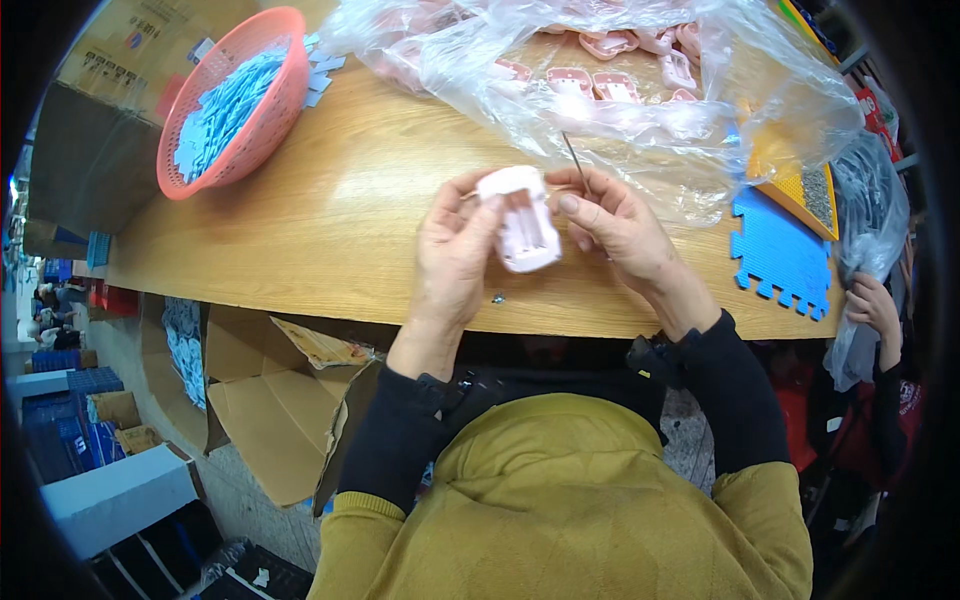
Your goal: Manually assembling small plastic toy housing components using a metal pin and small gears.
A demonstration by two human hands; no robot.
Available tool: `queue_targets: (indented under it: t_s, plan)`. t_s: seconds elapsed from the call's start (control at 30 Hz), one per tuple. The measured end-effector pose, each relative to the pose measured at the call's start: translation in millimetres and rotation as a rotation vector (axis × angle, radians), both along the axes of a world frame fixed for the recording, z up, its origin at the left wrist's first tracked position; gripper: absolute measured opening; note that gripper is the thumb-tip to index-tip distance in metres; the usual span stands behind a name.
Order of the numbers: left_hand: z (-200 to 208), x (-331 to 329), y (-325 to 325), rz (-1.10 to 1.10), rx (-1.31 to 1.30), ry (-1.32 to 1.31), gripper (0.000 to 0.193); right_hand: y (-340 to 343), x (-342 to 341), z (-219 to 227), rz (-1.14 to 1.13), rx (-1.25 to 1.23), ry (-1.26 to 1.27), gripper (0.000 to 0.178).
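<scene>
Within the left grip (455, 245), pinched by thumb and fingers, sat a pale pink casing (527, 235); right of the casing, the right grip (625, 225) clasped a thin rod (574, 157); beneath the casing stretched the bench (370, 180).

1. Two bare hands of the wearer: one left hand (450, 250), one right hand (625, 225).
2. One pink plastic case (530, 230) in the left hand.
3. One thin metal rod (575, 157) in the right.
4. One wooden table (370, 170).
5. One coral basket (285, 110); many blue pieces (230, 105), too heaped to count.
6. Several loose pink shells (617, 87), overlapping under clear plastic, number unclear.
7. One yellow tray (797, 188).
8. One blue mat (775, 250).
9. One co-worker's hand (875, 303).
</scene>
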State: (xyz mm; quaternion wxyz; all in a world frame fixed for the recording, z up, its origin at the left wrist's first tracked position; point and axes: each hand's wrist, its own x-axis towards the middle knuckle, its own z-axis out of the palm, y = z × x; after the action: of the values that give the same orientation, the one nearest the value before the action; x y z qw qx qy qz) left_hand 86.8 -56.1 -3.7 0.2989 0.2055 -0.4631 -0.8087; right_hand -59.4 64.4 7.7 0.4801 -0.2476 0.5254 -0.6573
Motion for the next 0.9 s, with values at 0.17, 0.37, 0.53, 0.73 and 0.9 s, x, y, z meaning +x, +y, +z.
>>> queue_targets:
  t_s: [0.17,0.37,0.53,0.73,0.9]
  plan:
    - [-2.1,59.0,-46.1,0.305,0.112,0.028,0.026,5.6,-6.0,4.3,-0.028,0.13,0.67,0.021]
    - [-7.0,80.7,-45.9,0.257,0.135,-0.055,0.031,-45.3,-4.8,-2.3,0.084,0.089,1.01,0.021]
    - [-5.2,82.3,-35.8,0.179,0.176,-0.059,0.036,-81.6,-2.5,-9.4,0.147,0.097,1.235,0.017]
    - [-2.1,83.7,-27.4,0.02,0.211,-0.05,0.051,-82.2,-4.5,-2.7,0.21,0.091,1.239,0.019]
    - [-3.7,82.5,-22.5,-0.034,0.192,-0.007,0.051,-54.9,21.1,33.7,0.232,0.089,0.79,0.014]
